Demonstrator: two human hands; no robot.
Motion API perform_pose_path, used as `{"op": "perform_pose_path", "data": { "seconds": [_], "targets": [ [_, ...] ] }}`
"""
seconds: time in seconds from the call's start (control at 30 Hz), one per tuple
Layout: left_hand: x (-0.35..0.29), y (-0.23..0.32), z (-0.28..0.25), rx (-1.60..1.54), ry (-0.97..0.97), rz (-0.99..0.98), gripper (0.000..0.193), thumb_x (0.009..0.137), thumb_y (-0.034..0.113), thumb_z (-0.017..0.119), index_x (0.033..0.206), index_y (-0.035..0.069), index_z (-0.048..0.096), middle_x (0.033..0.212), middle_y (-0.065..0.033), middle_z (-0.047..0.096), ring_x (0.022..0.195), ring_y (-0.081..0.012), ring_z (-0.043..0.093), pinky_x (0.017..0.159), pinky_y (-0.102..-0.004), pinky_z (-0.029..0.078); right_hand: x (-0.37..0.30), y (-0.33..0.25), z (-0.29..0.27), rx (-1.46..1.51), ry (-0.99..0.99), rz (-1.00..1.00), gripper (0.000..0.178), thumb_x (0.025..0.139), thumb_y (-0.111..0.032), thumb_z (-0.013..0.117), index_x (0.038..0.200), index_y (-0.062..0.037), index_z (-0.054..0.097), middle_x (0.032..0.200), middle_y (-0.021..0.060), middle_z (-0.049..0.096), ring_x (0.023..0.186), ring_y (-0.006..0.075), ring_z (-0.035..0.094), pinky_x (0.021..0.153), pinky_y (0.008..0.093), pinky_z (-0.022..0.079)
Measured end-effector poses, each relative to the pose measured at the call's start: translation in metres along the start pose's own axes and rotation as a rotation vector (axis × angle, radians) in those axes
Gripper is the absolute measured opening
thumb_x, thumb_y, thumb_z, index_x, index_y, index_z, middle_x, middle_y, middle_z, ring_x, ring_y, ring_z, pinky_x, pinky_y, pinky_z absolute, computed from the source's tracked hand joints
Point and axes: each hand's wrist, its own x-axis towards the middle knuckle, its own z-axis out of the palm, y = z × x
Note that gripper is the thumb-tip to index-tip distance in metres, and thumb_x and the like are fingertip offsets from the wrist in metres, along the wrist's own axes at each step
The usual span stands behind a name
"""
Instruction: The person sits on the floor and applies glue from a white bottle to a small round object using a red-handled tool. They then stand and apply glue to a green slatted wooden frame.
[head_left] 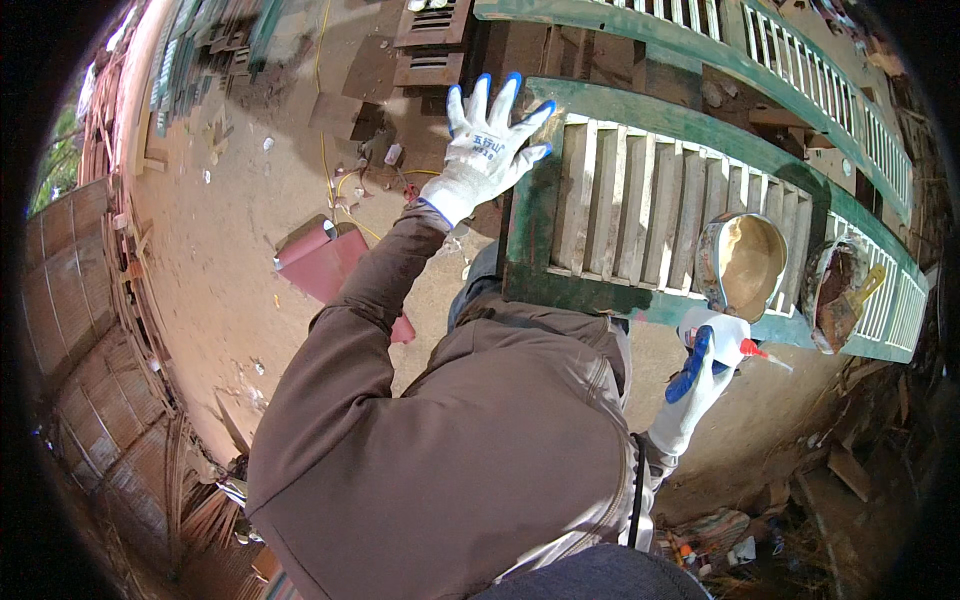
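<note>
My left hand (484,155), in a white glove with blue fingertips, is spread out with its fingertips at the near-left corner of a green louvered shutter (527,232) with pale slats. I cannot tell how firmly it presses there. My right hand (690,388), gloved alike, wraps round a white squeeze bottle (725,327) beside the shutter's edge. The bottle's red cap and thin clear nozzle point to the right. On the slats stands a round tin (709,262) with tan contents. Farther right, a dark-stained container (823,290) holds a yellow-handled scraper (868,286).
Another green shutter (690,50) lies beyond the first. A reddish-brown slatted piece (430,45) is at the top. On the dirt floor to the left are a red folded sheet-like thing (325,262) and a yellow cord (325,150). Scrap wood (850,470) lies at the lower right.
</note>
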Motion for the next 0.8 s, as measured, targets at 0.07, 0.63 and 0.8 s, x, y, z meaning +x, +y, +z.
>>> {"op": "perform_pose_path", "data": {
  "seconds": [0.07,0.63,0.8],
  "targets": [
    [0.003,0.003,0.0,-0.002,-0.022,0.028,0.057,0.098,0.055,0.055,0.153,0.039,0.048,0.163,-0.0198,0.032,0.147,-0.0501,0.029,0.115,-0.0759,0.013,0.0,-0.001,0.006,0.003,0.008,-0.007,0.062,0.096,-0.014,0.074,0.148,0.0024,0.045,0.134,0.0123,0.059,0.119,0.0206,0.06,0.105,0.0363,0.046],
    [-0.003,0.016,0.005,-0.029,-0.031,0.0,0.053,0.1,0.057,0.052,0.149,0.036,0.054,0.164,-0.0187,0.032,0.147,-0.0516,0.028,0.113,-0.0764,0.016,-0.009,-0.019,0.036,-0.076,-0.109,0.061,0.062,0.095,-0.01,0.074,0.148,0.0042,0.045,0.133,0.0136,0.061,0.12,0.0214,0.06,0.106,0.0364,0.047],
    [0.003,0.016,0.0,0.008,-0.035,-0.009,0.049,0.101,0.057,0.049,0.147,0.04,0.056,0.164,-0.019,0.032,0.146,-0.0539,0.029,0.113,-0.0766,0.016,-0.009,-0.011,0.039,-0.069,-0.15,0.023,0.06,0.096,-0.009,0.072,0.148,0.0043,0.044,0.135,0.015,0.06,0.12,0.0218,0.06,0.106,0.0358,0.047]
  ]
}}
